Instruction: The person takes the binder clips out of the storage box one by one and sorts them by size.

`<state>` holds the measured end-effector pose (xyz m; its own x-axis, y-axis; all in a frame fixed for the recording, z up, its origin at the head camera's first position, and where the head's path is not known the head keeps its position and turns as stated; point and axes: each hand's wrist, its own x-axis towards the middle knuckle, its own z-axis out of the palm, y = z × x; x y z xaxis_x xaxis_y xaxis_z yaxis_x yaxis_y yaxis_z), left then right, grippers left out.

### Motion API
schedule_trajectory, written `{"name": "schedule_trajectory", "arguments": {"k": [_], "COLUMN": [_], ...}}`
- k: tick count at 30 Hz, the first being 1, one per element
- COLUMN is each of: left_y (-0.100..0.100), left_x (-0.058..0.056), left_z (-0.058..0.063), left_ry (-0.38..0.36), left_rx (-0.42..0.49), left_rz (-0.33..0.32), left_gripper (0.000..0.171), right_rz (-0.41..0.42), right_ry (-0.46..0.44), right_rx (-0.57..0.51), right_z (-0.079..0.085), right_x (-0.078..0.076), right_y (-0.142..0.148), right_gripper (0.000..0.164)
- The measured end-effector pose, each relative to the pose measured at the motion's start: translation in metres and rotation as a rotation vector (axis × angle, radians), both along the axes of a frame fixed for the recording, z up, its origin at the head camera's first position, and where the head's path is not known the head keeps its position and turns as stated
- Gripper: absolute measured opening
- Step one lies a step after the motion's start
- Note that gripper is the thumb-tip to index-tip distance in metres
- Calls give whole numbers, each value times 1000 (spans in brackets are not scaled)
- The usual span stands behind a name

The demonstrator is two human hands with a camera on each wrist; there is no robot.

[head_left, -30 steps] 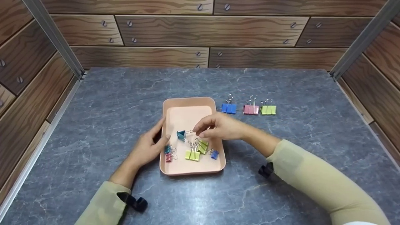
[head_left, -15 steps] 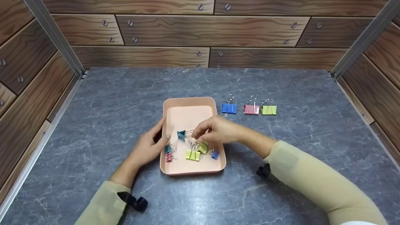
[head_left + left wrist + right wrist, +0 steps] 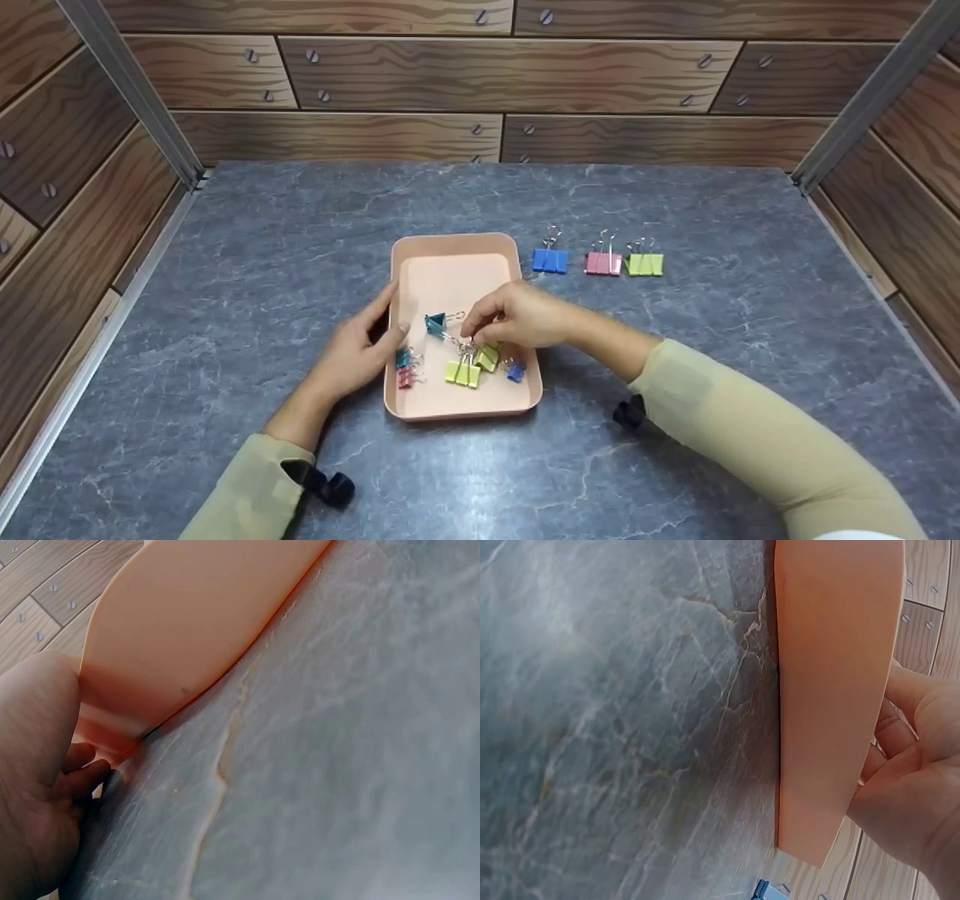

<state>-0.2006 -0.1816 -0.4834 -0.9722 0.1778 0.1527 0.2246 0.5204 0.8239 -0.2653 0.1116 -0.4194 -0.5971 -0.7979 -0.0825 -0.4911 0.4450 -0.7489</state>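
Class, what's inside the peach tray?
Visible: two teal clips, a red clip, two green clips, a blue clip. Anything under the right hand or left hand is hidden.

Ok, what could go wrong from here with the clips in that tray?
The wire handles of the two yellow-green clips inside crowd together, so lifting one could drag the other along. The larger teal clip has a handle reaching toward that cluster and might snag too. The right hand partly hides the spot where it reaches in, so a weak pinch might go unnoticed.
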Motion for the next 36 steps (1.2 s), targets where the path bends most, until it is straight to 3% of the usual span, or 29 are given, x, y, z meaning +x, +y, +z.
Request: {"name": "schedule_trajectory", "arguments": {"k": [10, 16, 25, 36], "left_y": [1, 0, 0, 0], "left_x": [0, 0, 0, 0], "left_z": [0, -1, -1, -1], "left_ry": [-5, 27, 18, 17], "left_rx": [-5, -2, -1, -6], "left_rz": [-1, -4, -1, -1], "left_gripper": [70, 69, 70, 70], "right_rz": [9, 18, 13, -105], "right_ry": [-47, -11, 34, 16], "right_rx": [-41, -50, -97, -192], "right_z": [7, 17, 36, 56], "right_x": [2, 3, 4, 1], "right_y": [2, 3, 11, 38], "right_gripper": [18, 17, 17, 15]}}
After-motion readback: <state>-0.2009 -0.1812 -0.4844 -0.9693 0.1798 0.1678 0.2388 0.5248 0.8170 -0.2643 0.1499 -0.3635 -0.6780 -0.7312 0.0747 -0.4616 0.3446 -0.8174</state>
